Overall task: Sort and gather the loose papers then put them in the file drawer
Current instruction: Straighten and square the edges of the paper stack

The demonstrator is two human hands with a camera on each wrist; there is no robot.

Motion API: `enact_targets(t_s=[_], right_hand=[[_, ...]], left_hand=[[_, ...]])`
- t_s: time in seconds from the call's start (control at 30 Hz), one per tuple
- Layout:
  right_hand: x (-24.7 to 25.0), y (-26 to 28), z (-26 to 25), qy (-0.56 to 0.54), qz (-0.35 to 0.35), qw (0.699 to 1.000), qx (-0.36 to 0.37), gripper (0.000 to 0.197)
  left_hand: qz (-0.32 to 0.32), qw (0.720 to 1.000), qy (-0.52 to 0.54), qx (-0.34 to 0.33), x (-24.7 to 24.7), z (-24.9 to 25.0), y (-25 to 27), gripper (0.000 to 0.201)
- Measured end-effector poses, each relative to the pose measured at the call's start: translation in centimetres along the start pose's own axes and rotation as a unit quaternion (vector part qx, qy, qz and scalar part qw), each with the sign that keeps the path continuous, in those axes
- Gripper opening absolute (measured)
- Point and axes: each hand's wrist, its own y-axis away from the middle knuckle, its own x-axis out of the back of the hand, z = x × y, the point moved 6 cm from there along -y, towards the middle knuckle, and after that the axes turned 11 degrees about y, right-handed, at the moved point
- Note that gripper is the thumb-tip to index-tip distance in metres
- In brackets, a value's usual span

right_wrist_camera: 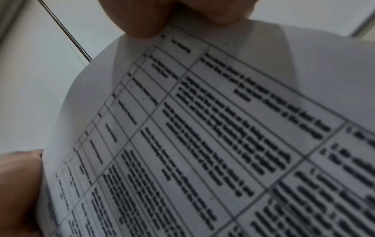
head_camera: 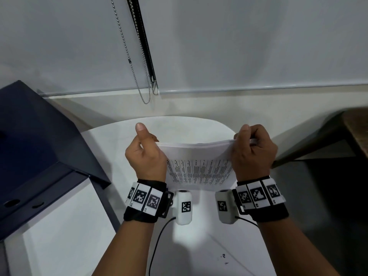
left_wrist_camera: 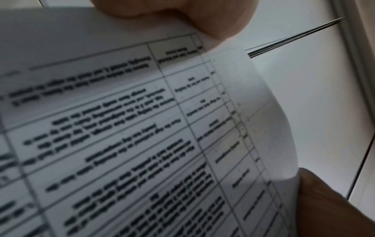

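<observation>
A stack of white papers (head_camera: 199, 168) printed with tables of text stands on edge above the round white table (head_camera: 111, 140), bowed slightly along its top edge. My left hand (head_camera: 147, 152) grips the stack's left side, thumb pointing up. My right hand (head_camera: 253, 150) pinches the top right corner with curled fingers. In the left wrist view the printed sheet (left_wrist_camera: 121, 128) fills the picture, with fingers (left_wrist_camera: 202, 14) at its top. The right wrist view shows the same stack (right_wrist_camera: 202, 136) close up, held under fingertips (right_wrist_camera: 142, 20). No file drawer can be made out.
A dark blue box-like case (head_camera: 39, 140) sits at the left, overlapping the table. A blind's bead chain (head_camera: 137, 62) hangs down the pale wall behind. A dark wooden bench or table (head_camera: 338, 136) stands at the right. Small dark marks (head_camera: 223, 257) dot the table near me.
</observation>
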Motion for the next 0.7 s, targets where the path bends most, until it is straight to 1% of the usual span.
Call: enact_targets(t_s=[0.1, 0.27, 0.43, 0.53, 0.63, 0.67, 0.7], right_hand=[[0.1, 0.1, -0.1, 0.011, 0.001, 1.000, 0.004, 0.041], [0.2, 0.0, 0.0, 0.014, 0.016, 1.000, 0.000, 0.039], [0.3, -0.5, -1.2, 0.011, 0.032, 0.999, 0.037, 0.041], [0.1, -0.4, -0.7, 0.013, 0.027, 0.999, 0.029, 0.044], [0.0, 0.1, 0.1, 0.014, 0.018, 1.000, 0.013, 0.046], [0.0, 0.1, 0.2, 0.011, 0.017, 1.000, 0.010, 0.047], [0.1, 0.1, 0.2, 0.007, 0.017, 1.000, 0.009, 0.047]], left_hand=[[0.021, 1.000, -0.007, -0.002, 0.0, 0.3, 0.0, 0.055], [0.016, 1.000, 0.012, -0.011, -0.2, 0.6, 0.7, 0.061], [0.027, 0.998, 0.047, -0.016, -0.2, 1.3, 0.2, 0.054], [0.005, 0.999, 0.043, -0.012, -0.1, 0.7, 0.1, 0.049], [-0.026, 0.999, 0.018, 0.003, -0.1, -0.1, 0.5, 0.052], [-0.040, 0.999, -0.001, -0.005, 0.0, 0.1, 0.5, 0.054], [-0.060, 0.997, -0.027, -0.032, 0.1, 0.9, 0.4, 0.054]])
